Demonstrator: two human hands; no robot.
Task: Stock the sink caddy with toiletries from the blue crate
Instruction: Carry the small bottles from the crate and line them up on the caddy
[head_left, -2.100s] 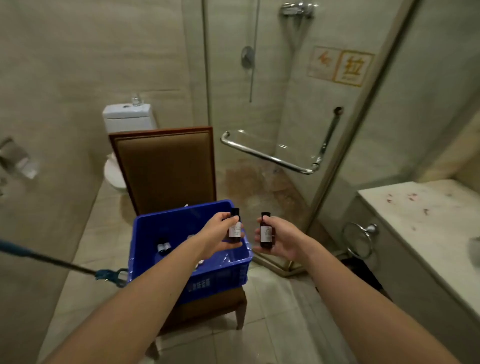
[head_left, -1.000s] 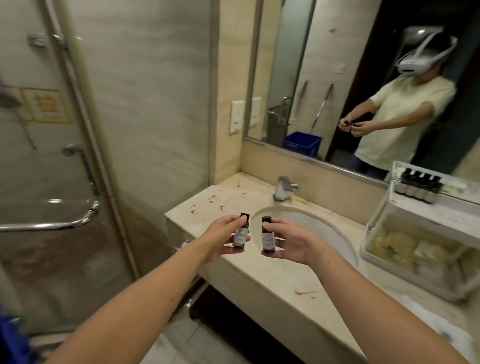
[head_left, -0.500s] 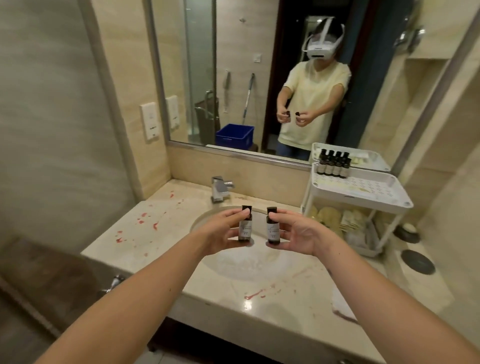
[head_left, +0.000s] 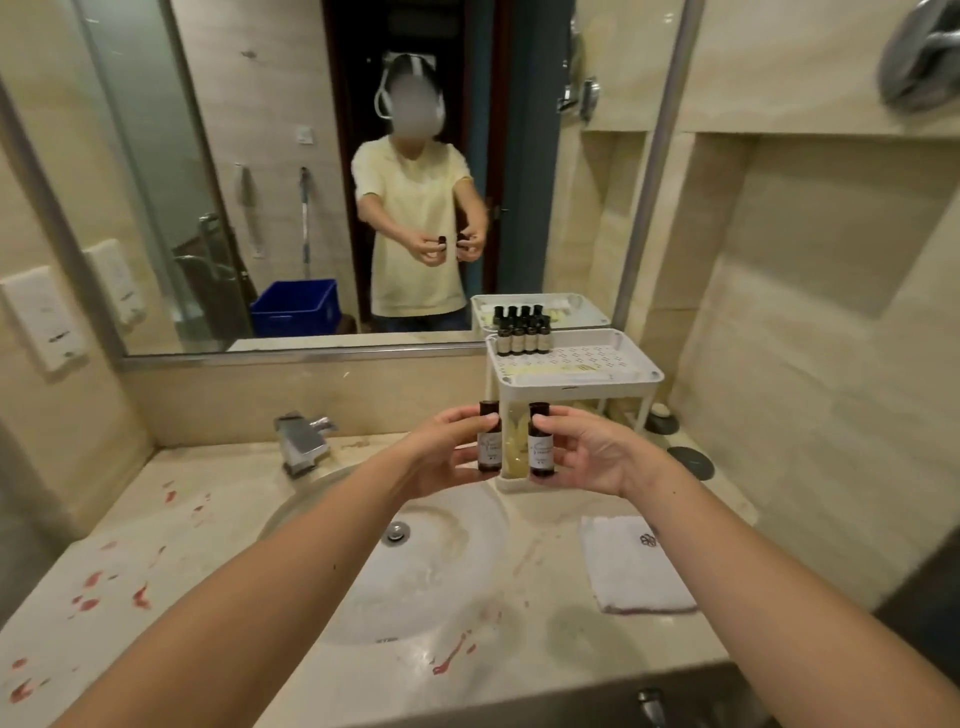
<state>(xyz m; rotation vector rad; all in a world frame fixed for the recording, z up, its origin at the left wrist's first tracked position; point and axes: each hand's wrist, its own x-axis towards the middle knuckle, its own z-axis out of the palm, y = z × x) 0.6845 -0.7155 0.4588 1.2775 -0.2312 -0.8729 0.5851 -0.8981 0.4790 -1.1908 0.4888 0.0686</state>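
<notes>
brown bottle (head_left: 489, 440) pinched upright by outstretched left hand (head_left: 441, 453); second bottle (head_left: 541, 442) by right hand (head_left: 589, 453).

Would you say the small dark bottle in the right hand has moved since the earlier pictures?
Yes: the small dark bottle has moved right, from over the sink basin to before the white two-tier caddy.

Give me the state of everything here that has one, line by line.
Left hand: grips a small dark brown labelled bottle, upright, capped.
Right hand: grips a second such bottle, upright, capped.
White two-tier plastic caddy: top shelf holds four dark bottles in a row.
Chrome tap: off.
White towel: folded, lying flat.
</notes>
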